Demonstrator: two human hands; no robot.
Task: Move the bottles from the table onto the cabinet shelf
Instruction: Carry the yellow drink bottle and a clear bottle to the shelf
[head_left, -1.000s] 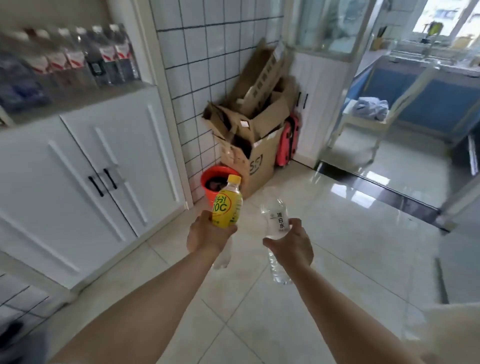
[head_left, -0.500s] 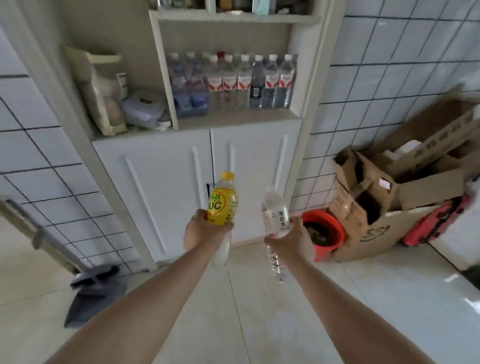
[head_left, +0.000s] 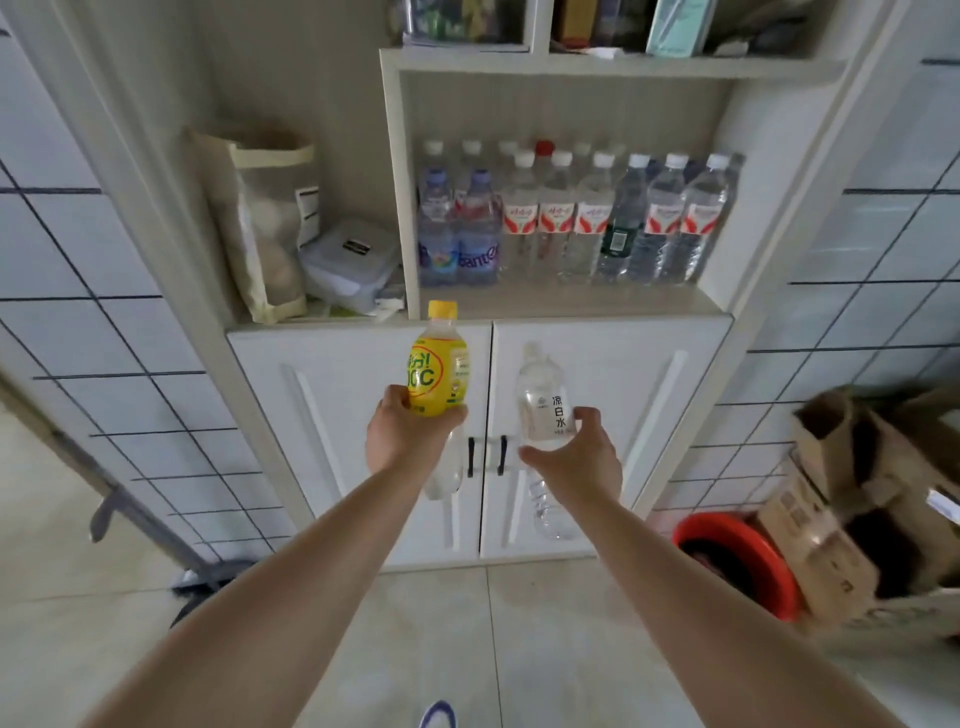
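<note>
While both arms reached up from the bottom of the frame, the head view showed the following.

Left hand: the left hand (head_left: 402, 441), just left of centre, gripped the yellow bottle (head_left: 436, 369) around its lower label, fingers curled round it.

Yellow bottle: it stood upright above the left hand, its yellow cap just below the shelf edge in the picture, its clear base showing under the hand.

Right hand: the right hand (head_left: 576, 457), just right of centre, held the clear bottle (head_left: 543, 400), thumb and fingers wrapped round its middle.

Clear bottle: roughly upright, white label with dark characters facing the camera, neck above the hand and base below it; it was beside the yellow bottle, apart from it.

Cabinet shelf: the cabinet shelf (head_left: 561, 304), at upper centre, already carried a row of bottles (head_left: 571, 223) with white, blue and one red cap.

Cabinet doors: the white doors (head_left: 623, 415) lay behind both hands.

Left compartment: a paper bag (head_left: 265, 223) and a plastic box (head_left: 345, 265).

Lower right of frame: a red bucket (head_left: 737, 561) and cardboard boxes (head_left: 857, 509).
</note>
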